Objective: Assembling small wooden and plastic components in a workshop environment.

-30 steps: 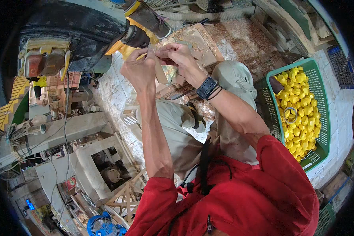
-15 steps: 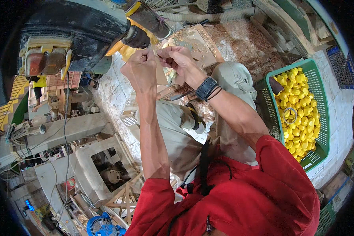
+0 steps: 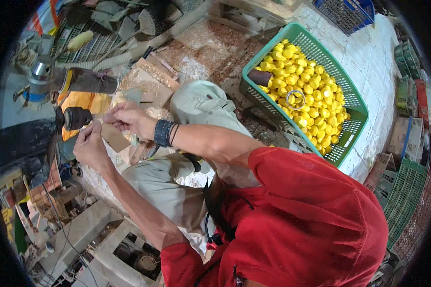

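Observation:
My left hand (image 3: 92, 146) is closed in a pinch just below the dark chuck (image 3: 76, 118) of a machine. Beside it, my right hand (image 3: 133, 119), with a black watch (image 3: 163, 133) on the wrist, has its thumb and fingers pressed together. Both sets of fingertips meet close to the front of the chuck; what they grip is too small and covered to make out. A flat tan piece (image 3: 115, 138) shows between and below the hands. Whether it is held or lies behind them, I cannot tell.
At the right, a green crate (image 3: 364, 112) holds many yellow rounded pieces (image 3: 316, 100), a dark cylinder (image 3: 260, 77) and a ring (image 3: 295, 99). Wood shavings and boards (image 3: 151, 79) lie beyond my hands. A hose (image 3: 182, 29) crosses the back; a blue crate (image 3: 345, 16) stands far right.
My view has turned to the right, so the hands and chuck sit further left and the crate nearer the middle. Both hands remain pinched close together by the chuck.

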Tool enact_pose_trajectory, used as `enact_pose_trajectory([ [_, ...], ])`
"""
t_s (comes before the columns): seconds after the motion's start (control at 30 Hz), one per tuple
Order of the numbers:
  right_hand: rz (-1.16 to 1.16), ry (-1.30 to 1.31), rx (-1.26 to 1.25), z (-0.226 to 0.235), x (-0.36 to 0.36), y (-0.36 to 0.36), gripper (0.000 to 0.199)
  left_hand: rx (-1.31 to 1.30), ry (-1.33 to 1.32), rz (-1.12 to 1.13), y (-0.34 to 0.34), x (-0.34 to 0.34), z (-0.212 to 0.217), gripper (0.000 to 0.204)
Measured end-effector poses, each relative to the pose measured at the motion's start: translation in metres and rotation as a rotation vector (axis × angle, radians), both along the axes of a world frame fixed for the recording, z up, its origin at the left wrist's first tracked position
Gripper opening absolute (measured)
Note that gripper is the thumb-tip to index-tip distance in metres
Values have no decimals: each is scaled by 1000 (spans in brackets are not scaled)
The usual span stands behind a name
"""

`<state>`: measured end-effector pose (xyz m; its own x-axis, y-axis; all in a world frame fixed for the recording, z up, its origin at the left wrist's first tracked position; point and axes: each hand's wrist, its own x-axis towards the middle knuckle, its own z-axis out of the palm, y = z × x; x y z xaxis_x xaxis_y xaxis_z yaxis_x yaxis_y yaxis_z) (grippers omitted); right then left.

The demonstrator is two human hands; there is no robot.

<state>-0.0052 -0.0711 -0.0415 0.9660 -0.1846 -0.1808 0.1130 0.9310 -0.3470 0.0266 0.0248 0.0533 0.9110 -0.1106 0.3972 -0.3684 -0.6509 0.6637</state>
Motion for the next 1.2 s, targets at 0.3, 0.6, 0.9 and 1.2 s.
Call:
enact_pose_trajectory([
  [0.3,-129,6,-84,6,-13,1,12,381,-7,158,-1,18,-3,55],
  [0.6,-147,-399,-697,6,-91,-122,42,176,-164,93,-4,21,-15,56],
  [0.9,-47,1442,-2314,-248,-440,-350,70,-115,0,66,-18,-14,4,63],
  [1.2,-154,1246,-2246,-263,-489,-302,42,-96,35,44,-12,-9,0,61],
])
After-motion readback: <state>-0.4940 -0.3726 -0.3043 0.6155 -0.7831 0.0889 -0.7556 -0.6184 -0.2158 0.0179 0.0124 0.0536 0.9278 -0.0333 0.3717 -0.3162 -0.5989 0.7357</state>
